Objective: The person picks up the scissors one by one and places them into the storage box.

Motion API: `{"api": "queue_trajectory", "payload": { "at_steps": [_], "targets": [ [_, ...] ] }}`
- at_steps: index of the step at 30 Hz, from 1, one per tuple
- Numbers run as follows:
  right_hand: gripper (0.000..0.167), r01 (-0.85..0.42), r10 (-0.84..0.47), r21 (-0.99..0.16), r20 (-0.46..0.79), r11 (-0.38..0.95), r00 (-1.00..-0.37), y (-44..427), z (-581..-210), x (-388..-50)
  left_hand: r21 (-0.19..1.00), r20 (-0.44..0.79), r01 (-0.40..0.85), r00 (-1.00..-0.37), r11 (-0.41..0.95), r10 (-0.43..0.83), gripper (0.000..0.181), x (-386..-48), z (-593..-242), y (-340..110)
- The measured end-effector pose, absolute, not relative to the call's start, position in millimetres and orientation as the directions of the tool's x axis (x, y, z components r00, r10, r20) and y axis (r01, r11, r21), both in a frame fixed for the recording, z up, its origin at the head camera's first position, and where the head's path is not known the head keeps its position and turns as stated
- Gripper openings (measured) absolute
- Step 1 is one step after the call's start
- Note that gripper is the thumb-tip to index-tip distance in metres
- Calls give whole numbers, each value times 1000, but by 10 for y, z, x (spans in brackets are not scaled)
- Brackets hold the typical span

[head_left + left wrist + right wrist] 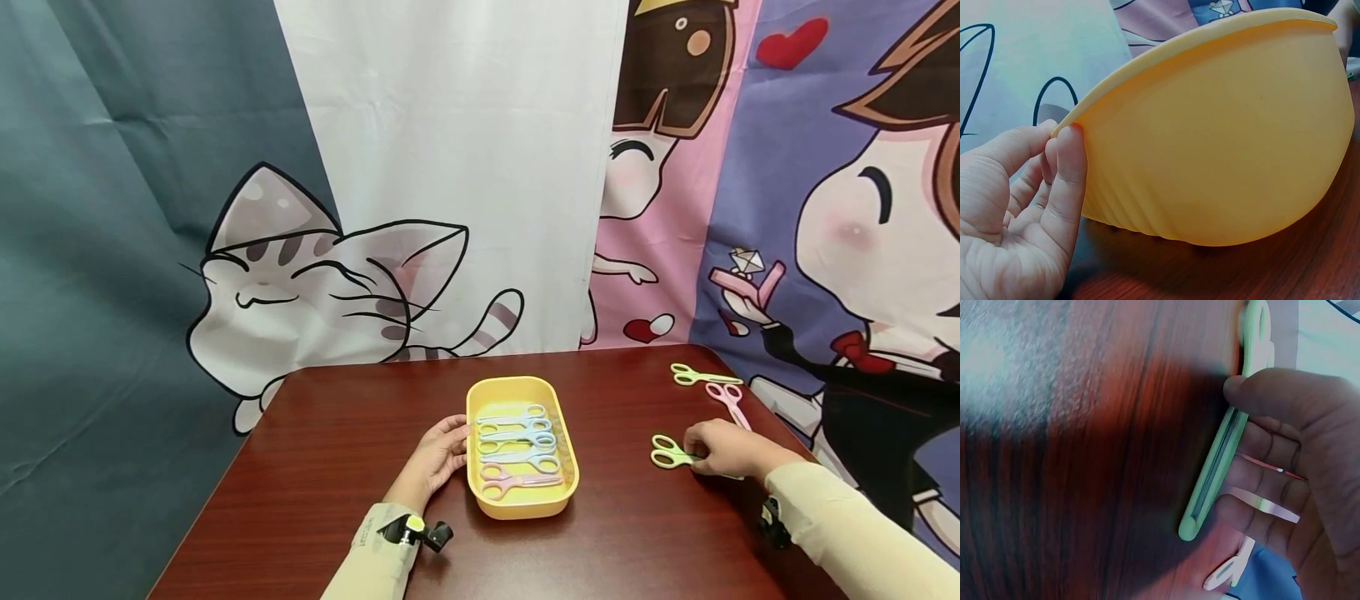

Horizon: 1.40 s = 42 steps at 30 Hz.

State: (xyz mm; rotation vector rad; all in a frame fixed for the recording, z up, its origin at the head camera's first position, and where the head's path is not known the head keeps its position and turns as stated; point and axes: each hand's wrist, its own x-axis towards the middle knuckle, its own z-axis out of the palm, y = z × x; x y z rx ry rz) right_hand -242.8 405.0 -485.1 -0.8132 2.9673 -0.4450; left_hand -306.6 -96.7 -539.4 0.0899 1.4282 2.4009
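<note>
A yellow plastic basket (pixel 525 509) stands on the table, with several blue, green and pink scissors lying crosswise inside. At its left side my left hand (pixel 441 454) pinches the rim, as the basket wall (pixel 1210 131) in the left wrist view shows. My right hand (pixel 731 450) is down at the right of the table. It grips a pair of light green scissors (pixel 667 452) between thumb and fingers, handles pointing left. In the right wrist view the sheathed blades of the green scissors (pixel 1215 475) extend past the thumb, close to the tabletop.
Beyond my right hand lie pink scissors (pixel 726 393) and another light green pair (pixel 693 376), near the right edge of the dark red wooden table (pixel 337 467). A cartoon-printed curtain (pixel 465 167) hangs right behind the table.
</note>
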Motion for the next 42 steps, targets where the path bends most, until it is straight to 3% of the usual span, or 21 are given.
{"api": "queue_trajectory", "payload": {
  "at_steps": [13, 18, 26, 42],
  "targets": [
    [17, -460, -473, -275, 22, 844, -881, 3887, -4718, -2624, 864, -126, -263, -938, -429, 322, 13, -3067, -5399, -963],
    [14, -496, -503, -266, 49, 826, -863, 3511, -4464, -2901, 860, -130, -269, -937, -433, 324, 13, -3053, -5411, -976],
    [11, -620, -603, -186, 144, 762, -784, 2737, -4141, -3297, 862, -113, -254, -940, -439, 322, 14, -3061, -5409, -952],
    [15, -675, -680, -96, -24, 731, -733, 1468, -4061, -3575, 867, -108, -246, -941, -432, 320, 13, -3060, -5408, -948]
  ]
}}
